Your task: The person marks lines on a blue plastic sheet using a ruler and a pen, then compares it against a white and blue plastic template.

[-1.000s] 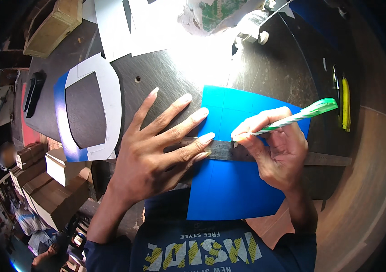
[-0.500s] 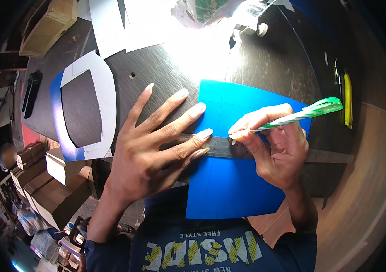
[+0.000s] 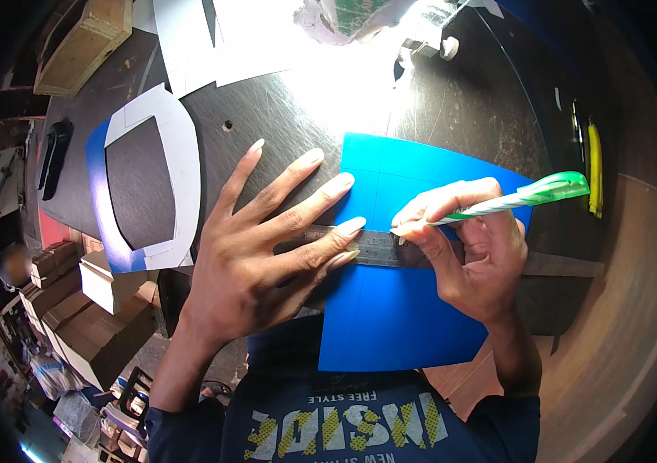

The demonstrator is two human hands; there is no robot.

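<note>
The left hand, fingers spread, rests on a straight grey metal ruler crossing a flat blue sheet; the right hand pinches a slim green-and-white striped pen.

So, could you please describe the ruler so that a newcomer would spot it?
On the dark table, find the bright blue sheet. The ruler lies across its middle, partly under the left hand, its end jutting past the right edge. Unlike the striped pen, it is flat and grey.
</note>
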